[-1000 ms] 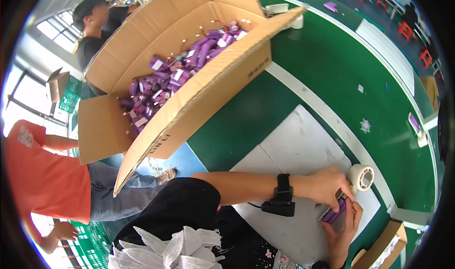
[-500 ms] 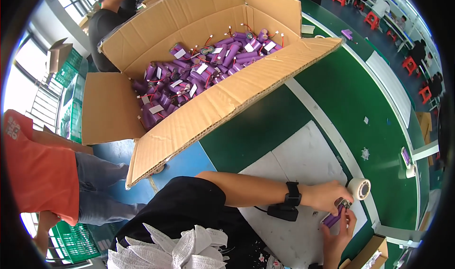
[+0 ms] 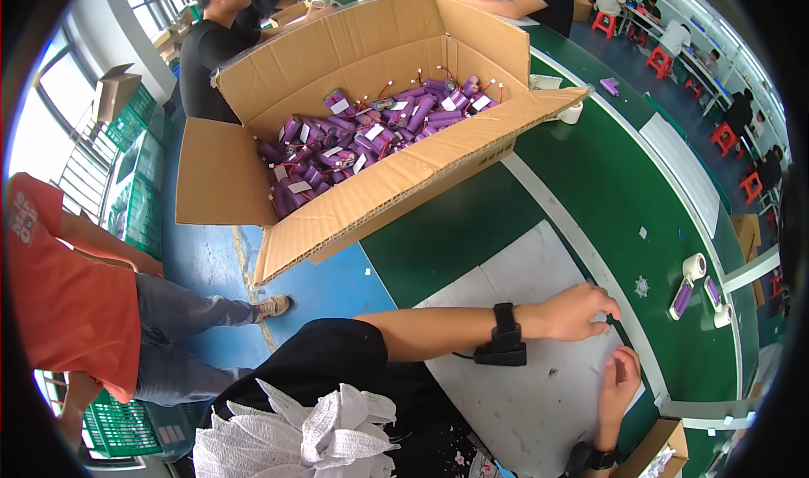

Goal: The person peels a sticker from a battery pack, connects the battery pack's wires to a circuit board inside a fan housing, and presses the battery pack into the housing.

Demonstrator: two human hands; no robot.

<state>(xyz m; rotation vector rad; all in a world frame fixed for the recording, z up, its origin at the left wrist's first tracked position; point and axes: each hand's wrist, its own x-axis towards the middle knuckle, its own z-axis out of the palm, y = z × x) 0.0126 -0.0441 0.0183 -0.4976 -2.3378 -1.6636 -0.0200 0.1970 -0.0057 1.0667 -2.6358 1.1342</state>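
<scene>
My left hand [image 3: 575, 313] hovers over the grey-white sheet [image 3: 480, 318], fingers loosely bent and apart, with nothing seen in it. Just below and to its right is my right hand [image 3: 619, 385], empty too, its fingers half curled and apart from the thumb. Past the metal strip on the right lies a purple battery pack [image 3: 681, 300], beside a white tape roll [image 3: 694, 266]. A second purple battery pack [image 3: 713, 291] is to its right, near another tape roll [image 3: 723, 315].
A large open cardboard box [image 3: 379, 200] full of purple battery packs [image 3: 362, 132] stands at the far left of the green table [image 3: 581, 174]. A small carton [image 3: 661, 448] is at the lower right. People stand at the left [image 3: 72, 284] and behind the box [image 3: 211, 65].
Both hands have let go of the purple battery pack. It now lies past the metal strip, and the tape roll that was by my left hand is up beside it. My view has shifted slightly.
</scene>
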